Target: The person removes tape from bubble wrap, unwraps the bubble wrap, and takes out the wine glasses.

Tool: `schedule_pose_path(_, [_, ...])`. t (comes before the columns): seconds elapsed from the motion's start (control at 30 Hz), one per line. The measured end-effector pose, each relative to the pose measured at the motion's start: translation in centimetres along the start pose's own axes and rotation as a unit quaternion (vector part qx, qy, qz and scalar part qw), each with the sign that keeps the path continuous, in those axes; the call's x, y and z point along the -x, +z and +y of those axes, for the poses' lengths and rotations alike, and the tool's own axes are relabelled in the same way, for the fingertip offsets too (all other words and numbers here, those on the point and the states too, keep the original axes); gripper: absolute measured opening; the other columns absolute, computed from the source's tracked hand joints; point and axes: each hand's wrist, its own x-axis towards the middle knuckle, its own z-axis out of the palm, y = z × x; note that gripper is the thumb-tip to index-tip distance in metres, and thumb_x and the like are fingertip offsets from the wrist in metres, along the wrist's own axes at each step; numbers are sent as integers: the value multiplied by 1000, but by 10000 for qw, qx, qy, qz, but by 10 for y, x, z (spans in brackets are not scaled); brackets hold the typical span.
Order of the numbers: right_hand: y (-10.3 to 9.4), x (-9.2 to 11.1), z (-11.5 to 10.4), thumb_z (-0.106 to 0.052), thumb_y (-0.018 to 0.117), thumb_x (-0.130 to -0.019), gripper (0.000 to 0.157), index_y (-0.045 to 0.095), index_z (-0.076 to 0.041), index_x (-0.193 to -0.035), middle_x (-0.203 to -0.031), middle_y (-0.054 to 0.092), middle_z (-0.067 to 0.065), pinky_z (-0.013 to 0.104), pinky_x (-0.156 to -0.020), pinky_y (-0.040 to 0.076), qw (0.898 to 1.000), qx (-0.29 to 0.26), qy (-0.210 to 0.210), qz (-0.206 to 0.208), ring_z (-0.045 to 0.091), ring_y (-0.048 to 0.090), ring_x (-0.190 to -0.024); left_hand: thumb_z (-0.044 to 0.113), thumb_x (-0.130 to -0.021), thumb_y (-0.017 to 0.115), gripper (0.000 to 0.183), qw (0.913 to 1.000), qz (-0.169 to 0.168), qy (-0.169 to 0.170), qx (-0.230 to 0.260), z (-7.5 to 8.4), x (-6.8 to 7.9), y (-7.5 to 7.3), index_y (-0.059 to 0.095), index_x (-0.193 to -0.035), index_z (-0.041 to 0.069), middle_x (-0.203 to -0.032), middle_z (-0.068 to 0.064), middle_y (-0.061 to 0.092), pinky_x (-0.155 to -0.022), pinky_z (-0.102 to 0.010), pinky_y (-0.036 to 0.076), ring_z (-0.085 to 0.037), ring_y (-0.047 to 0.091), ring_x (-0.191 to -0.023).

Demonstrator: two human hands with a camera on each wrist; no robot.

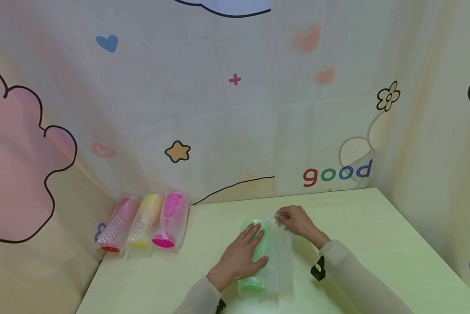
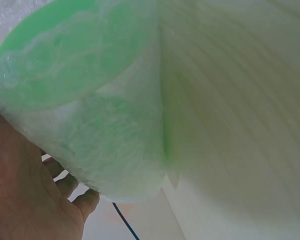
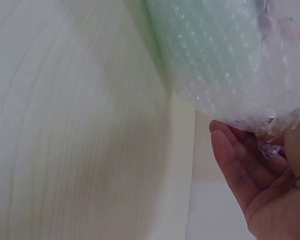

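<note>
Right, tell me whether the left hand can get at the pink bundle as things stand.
Probably yes: nothing visible stands between the left hand and the pink bundle, though that hand rests on the green bundle and would have to lift off first.

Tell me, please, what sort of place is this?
Likely a small packing corner, though I cannot tell whether at home or at work. A table stands before printed cloth; three bundles in bubble wrap lie on it, left of a green bundle being handled.
</note>
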Motion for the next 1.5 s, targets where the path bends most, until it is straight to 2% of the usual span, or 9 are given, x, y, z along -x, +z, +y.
schedule_pose_path(0.37, [2, 3, 4, -10, 64, -92, 14, 76, -4, -93, -75, 68, 2, 26, -62, 41, 9987, -108, 464, 163, 12, 48, -63, 55, -99, 43, 71, 9999, 64, -13, 141, -6, 6, 1, 28, -156, 16, -165, -2, 20, -116, -38, 37, -23, 18, -153])
schedule_pose_path(0.63, [2, 5, 8, -11, 64, -93, 15, 76, -2, -93, -73, 67, 3, 29, -66, 43, 9983, -26, 559, 190, 14, 51, -68, 55, -99, 44, 72, 9997, 22, 10, 249, -8, 10, -1, 28, -156, 14, -166, -3, 19, -113, -39, 41, -23, 18, -153])
schedule_pose_path(0.77, [-3, 4, 5, -11, 62, -94, 19, 72, -3, -107, -97, 74, 12, 40, -77, 56, 9998, 127, 125, -94, 23, 67, -85, 56, -100, 41, 71, 9995, -20, 18, 317, -7, 9, -4, 29, -155, 13, -165, -5, 20, -116, -41, 37, -25, 18, -153])
schedule_pose_path(0.83, [-5, 3, 0, -12, 63, -94, 26, 68, -4, -118, -112, 72, 14, 47, -85, 56, 9991, 284, -185, -260, 29, 70, -97, 57, -100, 40, 71, 9995, 14, 8, 300, -6, 8, -6, 31, -155, 13, -165, -6, 21, -118, -42, 34, -25, 19, -153])
schedule_pose_path(0.93, [-8, -1, -9, -12, 66, -91, 35, 64, -6, -126, -121, 69, 14, 51, -92, 54, 9953, 564, -614, -491, 33, 68, -106, 56, -99, 42, 69, 9998, 125, 27, 154, -3, 4, -8, 36, -153, 14, -164, -6, 23, -119, -43, 32, -26, 21, -153])
schedule_pose_path(1.07, [-7, -7, -17, -12, 70, -89, 35, 66, -9, -124, -122, 70, 8, 50, -95, 52, 9856, 1086, -1043, -766, 30, 66, -109, 54, -99, 44, 66, 9997, 59, 224, -15, 2, -5, -11, 38, -152, 15, -164, -5, 23, -121, -43, 29, -24, 19, -153])
schedule_pose_path(1.2, [-5, -11, -20, -10, 71, -88, 30, 70, -10, -118, -118, 72, 6, 48, -95, 53, 9754, 1470, -1249, -1071, 28, 67, -108, 53, -100, 42, 65, 9990, -225, 386, -99, 6, -10, -11, 36, -153, 16, -164, -4, 22, -123, -43, 25, -22, 16, -154])
schedule_pose_path(1.27, [-4, -12, -20, -8, 71, -88, 25, 72, -9, -113, -113, 73, 6, 47, -92, 54, 9735, 1516, -1290, -1130, 28, 68, -105, 54, -100, 42, 65, 9987, -306, 380, -171, 6, -11, -10, 37, -152, 16, -164, -4, 23, -123, -43, 24, -21, 16, -154])
schedule_pose_path(1.5, [-4, -13, -16, -10, 70, -89, 11, 75, -11, -99, -96, 76, 2, 37, -78, 59, 9748, 1494, -1485, -735, 18, 72, -88, 56, -99, 43, 66, 9988, -240, 263, -322, 5, -9, -8, 40, -151, 16, -163, -3, 26, -123, -40, 25, -21, 21, -153])
